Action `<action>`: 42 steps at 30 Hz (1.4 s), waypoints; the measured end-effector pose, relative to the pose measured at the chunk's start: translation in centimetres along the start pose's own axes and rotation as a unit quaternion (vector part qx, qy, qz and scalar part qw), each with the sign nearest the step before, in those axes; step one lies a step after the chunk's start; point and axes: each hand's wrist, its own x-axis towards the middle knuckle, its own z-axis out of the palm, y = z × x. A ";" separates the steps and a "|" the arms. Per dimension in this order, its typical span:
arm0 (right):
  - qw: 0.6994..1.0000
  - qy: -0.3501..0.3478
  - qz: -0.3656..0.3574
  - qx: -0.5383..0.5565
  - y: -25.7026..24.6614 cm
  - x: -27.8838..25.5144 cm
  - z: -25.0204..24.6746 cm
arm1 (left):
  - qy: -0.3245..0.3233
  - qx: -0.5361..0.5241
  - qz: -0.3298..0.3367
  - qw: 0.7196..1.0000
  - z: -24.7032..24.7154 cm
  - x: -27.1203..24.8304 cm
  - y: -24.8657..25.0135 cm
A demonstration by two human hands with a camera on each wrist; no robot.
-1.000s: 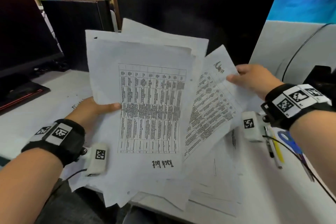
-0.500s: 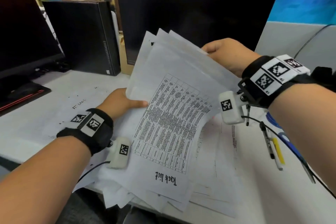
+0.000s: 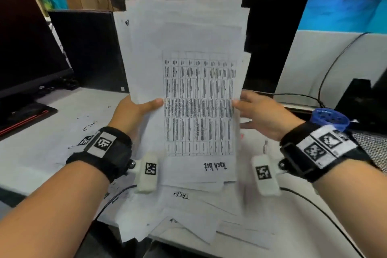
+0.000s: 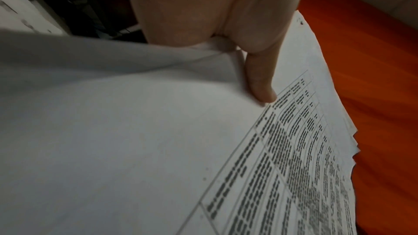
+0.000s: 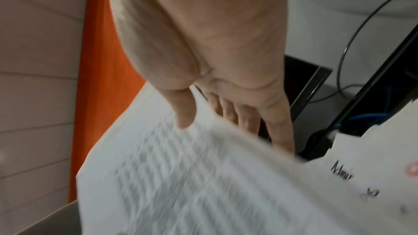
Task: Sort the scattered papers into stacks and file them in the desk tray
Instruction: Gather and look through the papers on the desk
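A stack of white papers (image 3: 188, 69) stands upright above the desk, held between both hands. Its front sheet carries a printed table and the handwritten words "Task list", upside down to me. My left hand (image 3: 144, 109) grips the stack's left edge, thumb (image 4: 260, 87) on the front and fingers hidden behind. My right hand (image 3: 249, 111) pinches the right edge, with the thumb (image 5: 185, 113) on the front and straight fingers behind. More loose papers (image 3: 188, 216) lie overlapping on the desk below.
A handwritten sheet (image 3: 90, 128) lies on the desk at left. A dark monitor (image 3: 27, 58) and a black computer case (image 3: 88, 48) stand at the back left, with another screen (image 3: 272, 48) behind the stack. At right are a blue cup (image 3: 329, 118), black mesh (image 3: 372, 148) and a cable (image 3: 335, 65).
The fanned, tilted sheets have been gathered into one upright stack. My right hand came down from the top edge to the stack's right side; the left hand kept its hold.
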 end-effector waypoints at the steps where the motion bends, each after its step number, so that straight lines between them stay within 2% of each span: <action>1: 0.999 0.038 -0.025 0.016 -0.2 0.1 0.7 | -0.002 -0.014 0.011 1.000 0.7 0.0 0.4; 4: 0.976 0.176 -0.126 0.030 -2.3 -0.4 1.3 | -0.023 -0.043 0.055 0.997 2.6 0.1 1.9; 6: 0.955 0.219 -0.198 0.021 -3.6 -1.2 1.1 | -0.023 -0.031 0.083 0.996 3.4 0.2 3.0; 8: 0.946 0.229 -0.229 0.003 -3.9 -2.0 1.0 | -0.031 -0.007 0.101 0.994 3.8 0.3 3.5; 12: 0.965 0.188 -0.183 -0.013 -1.8 -3.0 1.1 | -0.065 0.025 0.073 0.995 4.1 -0.1 2.8; 16: 0.963 0.200 -0.181 0.021 -2.3 -3.2 0.2 | -0.033 0.051 0.075 0.995 4.0 -0.1 2.0; 19: 0.947 0.235 -0.216 0.029 -4.8 -2.4 -0.6 | 0.027 0.041 0.092 0.995 4.6 0.2 2.2; 21: 0.928 0.261 -0.261 0.044 -6.7 -1.9 -1.2 | 0.043 0.041 0.099 0.993 4.9 0.3 2.1; 23: 0.909 0.268 -0.319 -0.006 -8.3 -1.5 -1.7 | 0.042 0.054 0.105 0.992 5.0 0.2 1.7; 25: 0.900 0.250 -0.345 -0.093 -9.2 -1.1 -1.8 | 0.047 0.063 0.106 0.991 4.9 0.2 0.9; 27: 0.906 0.243 -0.318 -0.140 -9.4 -0.4 -1.9 | 0.055 0.070 0.101 0.991 4.8 0.2 0.1; 29: 0.910 0.273 -0.287 -0.121 -8.9 -0.1 -1.9 | 0.068 0.079 0.090 0.990 4.8 0.4 -0.6; 31: 0.902 0.305 -0.297 -0.070 -8.0 -0.4 -1.9 | 0.073 0.072 0.084 0.991 4.8 0.4 -0.7; 34: 0.923 0.264 -0.277 0.047 -5.2 -1.2 -1.4 | 0.069 0.059 0.081 0.993 4.9 0.1 -0.3; 37: 0.957 0.225 -0.185 -0.003 -1.3 -1.9 0.3 | 0.063 0.053 0.079 0.993 5.0 -0.2 -0.1; 40: 0.959 0.243 -0.143 0.005 1.4 -2.0 1.6 | 0.040 0.052 0.071 0.995 5.6 -0.8 -0.2; 42: 0.954 0.259 -0.149 0.032 1.6 -1.9 2.1 | 0.040 0.062 0.078 0.994 6.2 -1.2 0.3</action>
